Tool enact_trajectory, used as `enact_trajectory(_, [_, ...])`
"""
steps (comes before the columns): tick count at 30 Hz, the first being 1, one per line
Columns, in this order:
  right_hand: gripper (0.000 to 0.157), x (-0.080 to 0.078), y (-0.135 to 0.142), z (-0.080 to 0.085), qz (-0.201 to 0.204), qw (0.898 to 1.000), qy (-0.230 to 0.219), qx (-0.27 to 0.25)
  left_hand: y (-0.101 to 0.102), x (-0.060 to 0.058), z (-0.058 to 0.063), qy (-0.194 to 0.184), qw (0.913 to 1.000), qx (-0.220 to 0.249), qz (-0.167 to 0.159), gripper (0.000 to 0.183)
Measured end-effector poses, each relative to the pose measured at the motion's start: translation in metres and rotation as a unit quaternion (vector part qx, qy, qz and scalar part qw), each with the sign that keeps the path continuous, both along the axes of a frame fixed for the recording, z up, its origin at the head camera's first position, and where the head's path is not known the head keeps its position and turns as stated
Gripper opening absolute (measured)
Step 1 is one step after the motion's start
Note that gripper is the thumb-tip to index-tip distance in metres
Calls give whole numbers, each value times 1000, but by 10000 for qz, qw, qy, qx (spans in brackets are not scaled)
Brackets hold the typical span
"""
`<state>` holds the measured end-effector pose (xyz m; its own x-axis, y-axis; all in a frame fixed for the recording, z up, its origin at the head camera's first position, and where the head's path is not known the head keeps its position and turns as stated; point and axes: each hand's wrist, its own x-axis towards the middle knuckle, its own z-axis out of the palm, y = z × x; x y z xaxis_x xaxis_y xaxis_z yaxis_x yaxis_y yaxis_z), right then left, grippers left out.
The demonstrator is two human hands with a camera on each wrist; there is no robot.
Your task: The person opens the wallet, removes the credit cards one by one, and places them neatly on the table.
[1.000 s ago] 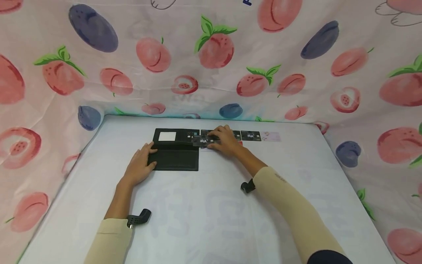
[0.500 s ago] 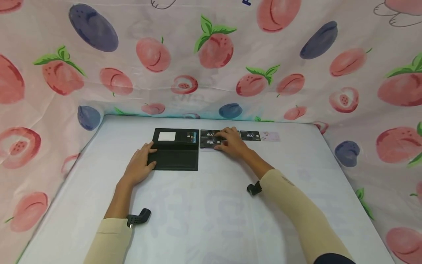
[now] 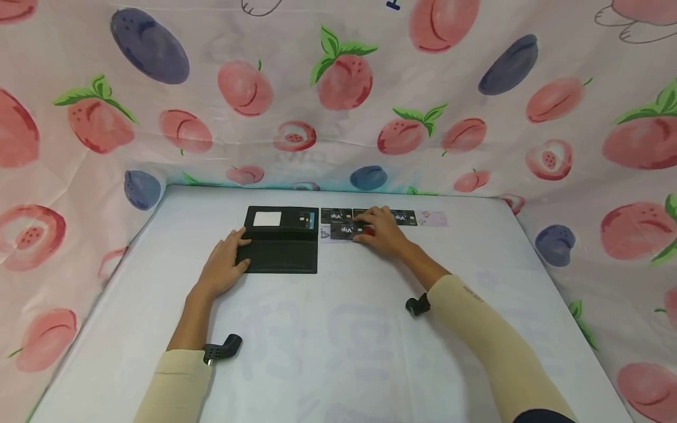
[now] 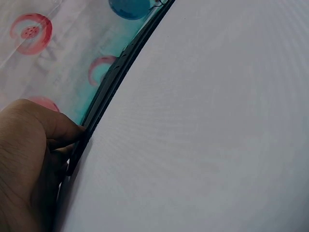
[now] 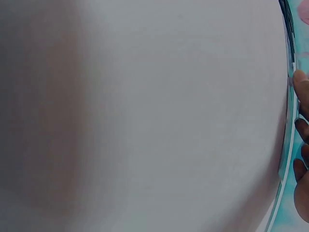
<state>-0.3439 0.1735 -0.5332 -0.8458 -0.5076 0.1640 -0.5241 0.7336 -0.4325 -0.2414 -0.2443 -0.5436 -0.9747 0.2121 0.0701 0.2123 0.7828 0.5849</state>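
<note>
Black card point(image 3: 342, 230) in right-hand fingers point(image 3: 368, 218)

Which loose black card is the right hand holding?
The frontmost Vip card, overlapping a pale note; the right hand holds its right end. The other loose black cards form the row behind.

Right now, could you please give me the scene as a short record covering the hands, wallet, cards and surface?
Left hand: rests at the wallet's left edge
Right hand: holds a black VIP card near its right end
Wallet: black, lying open, white panel in its far half
Card row: black cards right of the wallet, pale pinkish card at the far right
Surface: white tabletop
</note>
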Motion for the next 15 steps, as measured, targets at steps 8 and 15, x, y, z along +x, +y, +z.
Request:
enact_trajectory(8, [54, 4, 11, -2, 18, 9999, 56, -156, -1, 0, 2, -21, 10000, 28, -24, 65])
enact_trajectory(15, [55, 5, 22, -3, -34, 9994, 4, -349, 0, 0, 2, -14, 10000, 87, -43, 66])
